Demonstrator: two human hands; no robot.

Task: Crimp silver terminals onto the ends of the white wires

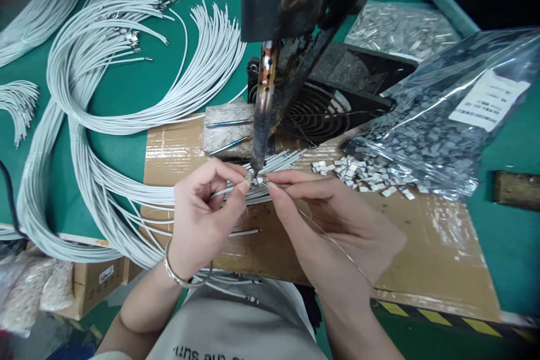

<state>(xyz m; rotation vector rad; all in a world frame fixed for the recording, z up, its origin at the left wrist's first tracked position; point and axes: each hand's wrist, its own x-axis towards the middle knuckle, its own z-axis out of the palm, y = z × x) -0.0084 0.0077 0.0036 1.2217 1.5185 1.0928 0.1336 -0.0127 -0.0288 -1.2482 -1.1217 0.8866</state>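
I had two grips [206, 216], one iron [265, 84], one wire [337, 244], one fan [314, 118], one block [217, 138], two rods [228, 123] and two bags [447, 124] on the desk [508, 242]; cables [126, 122] and loose clips [354, 171] were too many to count.

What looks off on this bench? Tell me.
Small pale pieces lie loose and scattered on the cardboard beside the plastic bag, as if spilled, though perhaps tipped out on purpose. The soldering iron has a stained, scorched-looking barrel, probably from use.

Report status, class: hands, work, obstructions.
Left hand pinching white cable. Right hand holding thin wire. Soldering iron close above both, likely main obstruction.
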